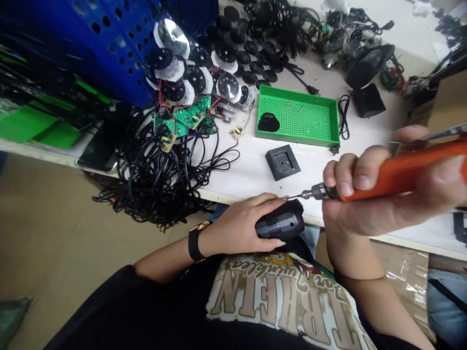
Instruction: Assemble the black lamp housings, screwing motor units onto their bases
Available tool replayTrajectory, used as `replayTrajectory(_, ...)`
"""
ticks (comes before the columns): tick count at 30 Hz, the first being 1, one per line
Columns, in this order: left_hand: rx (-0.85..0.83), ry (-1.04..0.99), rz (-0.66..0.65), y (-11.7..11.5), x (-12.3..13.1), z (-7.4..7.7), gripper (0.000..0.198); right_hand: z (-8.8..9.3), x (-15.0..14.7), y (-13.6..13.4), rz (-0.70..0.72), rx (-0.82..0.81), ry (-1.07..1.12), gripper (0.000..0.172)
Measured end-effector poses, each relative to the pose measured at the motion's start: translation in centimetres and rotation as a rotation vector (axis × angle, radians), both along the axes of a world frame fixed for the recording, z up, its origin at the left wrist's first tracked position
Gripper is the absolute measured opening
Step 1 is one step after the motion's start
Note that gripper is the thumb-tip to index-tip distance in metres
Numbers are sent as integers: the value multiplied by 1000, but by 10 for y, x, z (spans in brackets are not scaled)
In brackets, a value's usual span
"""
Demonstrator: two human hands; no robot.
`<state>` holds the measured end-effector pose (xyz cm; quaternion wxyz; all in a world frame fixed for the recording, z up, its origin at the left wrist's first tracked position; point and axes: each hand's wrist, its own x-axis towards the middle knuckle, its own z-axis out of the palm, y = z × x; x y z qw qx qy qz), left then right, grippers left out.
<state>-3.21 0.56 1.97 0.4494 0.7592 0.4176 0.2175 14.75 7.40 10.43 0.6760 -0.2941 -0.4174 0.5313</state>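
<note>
My left hand [248, 223] is wrapped round a black plastic housing [282, 221], held low against my body just off the table's front edge. A small round hole shows in its side. In my right hand [379, 194] is an orange electric screwdriver [397, 167], gripped along its body. Its chuck and thin bit point left, with the tip by my left fingertips at the housing's top. Whether the tip touches a screw cannot be made out. On the table beyond lies a square black block with a recess [282, 162].
A green perforated tray [297, 138] holds small screws and a black piece. To its left are wired circuit boards [189, 116] and clear round motor-like units [173, 92]. Tangled black cables [164, 180] hang over the edge. A blue crate [109, 43] stands behind.
</note>
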Motion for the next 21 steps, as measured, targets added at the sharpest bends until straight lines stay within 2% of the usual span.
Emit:
replayTrajectory(3, 15, -64, -110, -3, 3, -4, 80, 5, 16, -14, 146, -52, -60, 21)
replayTrajectory(8, 8, -104, -241, -9, 11, -10, 67, -1, 29, -39, 317, -114, -135, 28)
replayTrajectory(13, 38, -128, -319, -9, 14, -13, 51, 1, 26, -55, 330, -241, -170, 21)
replayTrajectory(18, 15, -104, -351, -10, 15, -15, 50, 5, 17, -57, 337, -245, -137, 19)
replayTrajectory(21, -3, -97, -371, -11, 16, -15, 41, 7, 14, -56, 324, -288, -138, 22)
